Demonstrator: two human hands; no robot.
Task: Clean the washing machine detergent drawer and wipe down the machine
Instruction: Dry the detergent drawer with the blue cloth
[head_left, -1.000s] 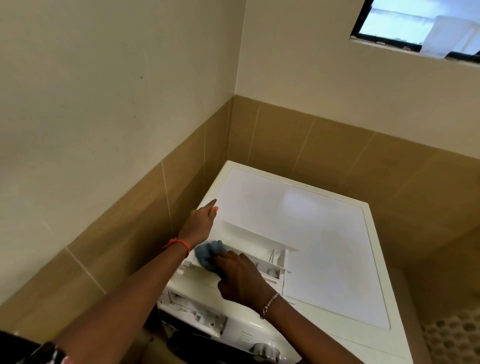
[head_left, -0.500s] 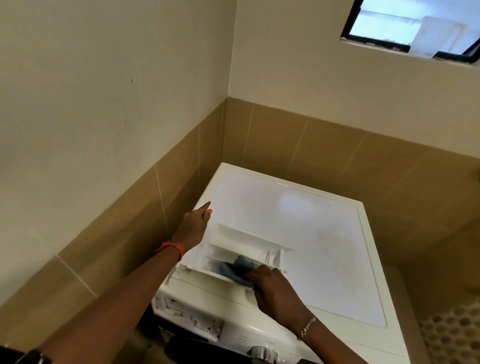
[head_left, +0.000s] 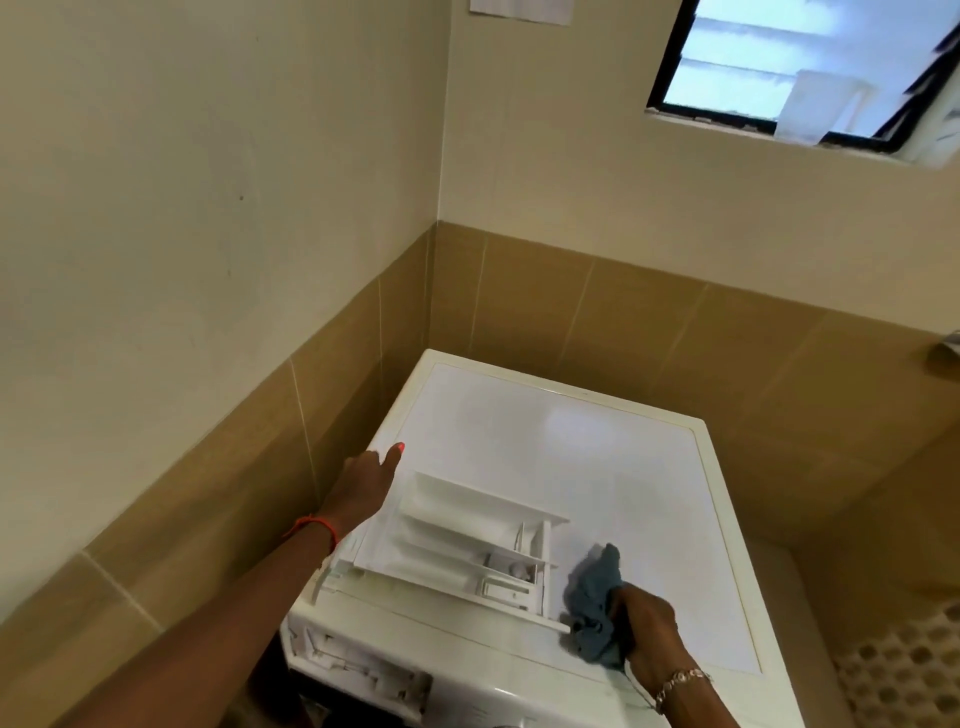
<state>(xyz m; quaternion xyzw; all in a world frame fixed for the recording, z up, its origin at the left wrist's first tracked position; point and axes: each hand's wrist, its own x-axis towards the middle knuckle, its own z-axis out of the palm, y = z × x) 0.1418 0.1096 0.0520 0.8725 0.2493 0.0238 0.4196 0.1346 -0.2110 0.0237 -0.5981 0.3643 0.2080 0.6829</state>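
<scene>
Location: corner of a room with cream walls, a band of tan wall tiles (head_left: 623, 322) and a high window (head_left: 779, 67). A white washing machine (head_left: 597, 457) stands in the corner.

Item under inspection: the detergent drawer (head_left: 447, 540) is out of its slot (head_left: 358, 670) and lies on the machine's top, toward the front left, compartments facing up.

Left hand (head_left: 363, 488): set against the drawer's left side, index finger straight. The other fingers are hidden, so whether it holds the edge cannot be told.

Right hand (head_left: 647, 631): fingers curled round a bunched blue cloth (head_left: 592, 597), which touches the machine's top just beside the drawer's front right corner.

Assessment: the drawer appears to be thin moulded plastic, so light and stiff, and likely to skate on the smooth top under wiping pressure. The thin inner dividers look breakable. It is best held by an outer side wall or the front panel. The cloth is soft and should press into the compartments.
</scene>
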